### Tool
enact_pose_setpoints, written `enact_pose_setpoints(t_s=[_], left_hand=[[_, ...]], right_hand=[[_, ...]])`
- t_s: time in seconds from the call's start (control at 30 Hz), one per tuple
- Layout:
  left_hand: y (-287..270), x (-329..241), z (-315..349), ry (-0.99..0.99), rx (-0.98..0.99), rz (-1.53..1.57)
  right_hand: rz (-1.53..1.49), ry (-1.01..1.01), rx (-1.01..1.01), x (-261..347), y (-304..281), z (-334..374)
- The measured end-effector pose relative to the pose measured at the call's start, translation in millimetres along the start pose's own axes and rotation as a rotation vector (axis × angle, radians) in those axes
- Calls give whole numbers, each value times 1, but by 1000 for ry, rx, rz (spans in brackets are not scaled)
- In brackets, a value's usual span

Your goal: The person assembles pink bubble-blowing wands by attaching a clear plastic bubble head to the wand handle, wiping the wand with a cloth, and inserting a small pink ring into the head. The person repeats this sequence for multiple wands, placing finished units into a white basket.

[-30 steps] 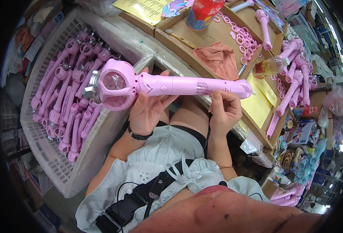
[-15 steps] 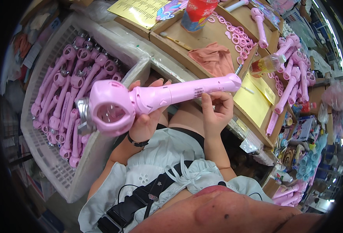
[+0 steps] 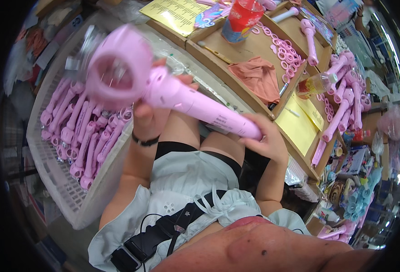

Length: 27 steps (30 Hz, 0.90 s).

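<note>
A pink plastic toy wand (image 3: 204, 109) with a round, open-sided head lies across both my hands, over my lap. My left hand (image 3: 149, 115) supports it from beneath, near the neck below the head. Around the handle's lower end, my right hand (image 3: 272, 138) has its fingers and thumb closed. The head is tilted up to the left and blurred by motion, and the clear and shiny part at its far side is smeared. Many similar pink wands (image 3: 80, 136) fill a white plastic crate (image 3: 55, 181) on my left.
A cardboard tray (image 3: 213, 59) at front right holds an orange cloth (image 3: 256, 79), pink rings (image 3: 288, 56) and a brush. A red cup (image 3: 243, 22) stands at its far side. Yellow paper (image 3: 295, 136), a bottle (image 3: 315, 86) and more wands (image 3: 345, 99) lie to the right.
The wand's head has swung up and its handle end has dropped. My right hand has gone from a pinch beside the handle to a hold around its end. My left hand has risen.
</note>
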<state>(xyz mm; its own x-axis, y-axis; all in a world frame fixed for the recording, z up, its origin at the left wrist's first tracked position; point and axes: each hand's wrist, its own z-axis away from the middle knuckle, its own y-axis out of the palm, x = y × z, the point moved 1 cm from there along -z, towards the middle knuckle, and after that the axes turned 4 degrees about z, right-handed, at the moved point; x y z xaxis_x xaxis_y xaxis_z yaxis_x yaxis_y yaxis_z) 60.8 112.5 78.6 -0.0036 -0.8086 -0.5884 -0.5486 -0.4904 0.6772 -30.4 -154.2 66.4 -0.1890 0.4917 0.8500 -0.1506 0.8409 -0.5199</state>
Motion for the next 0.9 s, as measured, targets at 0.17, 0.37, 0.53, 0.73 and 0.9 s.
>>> enact_pose_setpoints(t_s=[0.17,0.37,0.53,0.73,0.9], left_hand=[[0,25,-36,5,-145,-313],[21,78,-23,156,-297,-595],[6,89,-12,82,-322,-365],[12,113,-18,-802,158,740],[7,113,-7,-827,348,688]], right_hand=[[-111,-6,-130,6,56,-10],[36,-3,-539,4,108,-18],[-458,131,-297,6,107,-4],[-1033,166,194,2,110,6],[-1035,159,192,0,106,14]])
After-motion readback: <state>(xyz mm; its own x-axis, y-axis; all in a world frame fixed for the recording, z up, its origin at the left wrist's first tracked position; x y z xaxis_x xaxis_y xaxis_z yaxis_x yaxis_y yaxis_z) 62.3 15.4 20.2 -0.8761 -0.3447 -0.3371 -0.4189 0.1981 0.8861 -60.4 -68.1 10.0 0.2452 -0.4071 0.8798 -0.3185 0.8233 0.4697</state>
